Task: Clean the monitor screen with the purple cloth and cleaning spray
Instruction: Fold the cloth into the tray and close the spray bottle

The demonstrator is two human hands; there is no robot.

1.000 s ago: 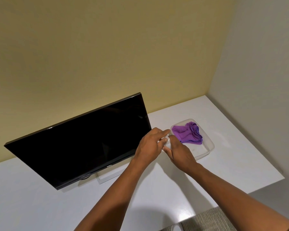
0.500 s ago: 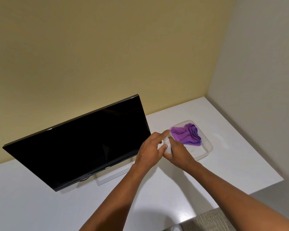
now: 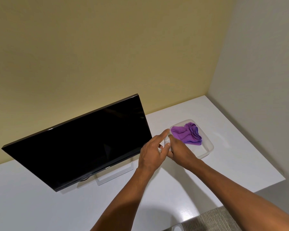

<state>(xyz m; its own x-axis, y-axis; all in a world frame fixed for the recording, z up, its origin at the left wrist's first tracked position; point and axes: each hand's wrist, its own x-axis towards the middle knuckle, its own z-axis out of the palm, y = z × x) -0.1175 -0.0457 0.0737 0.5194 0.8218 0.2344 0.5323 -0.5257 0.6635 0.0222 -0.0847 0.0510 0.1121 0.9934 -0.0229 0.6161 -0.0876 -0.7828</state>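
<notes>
A black monitor (image 3: 77, 144) stands tilted on its white stand on the white desk (image 3: 40, 205). To its right a clear plastic tray (image 3: 207, 147) holds the crumpled purple cloth (image 3: 187, 135). Between monitor and tray both hands meet around a small white spray bottle (image 3: 166, 140), mostly hidden by fingers. My right hand (image 3: 182, 153) grips the bottle's body. My left hand (image 3: 152, 153) holds its upper part, index finger stretched past the top.
The desk sits in a corner, with a yellow wall behind and a grey wall (image 3: 257, 80) on the right. Its front right edge drops to grey carpet (image 3: 215, 220).
The view shifted slightly, and both hands stayed together at the bottle. The left hand's fingers moved a little along its top.
</notes>
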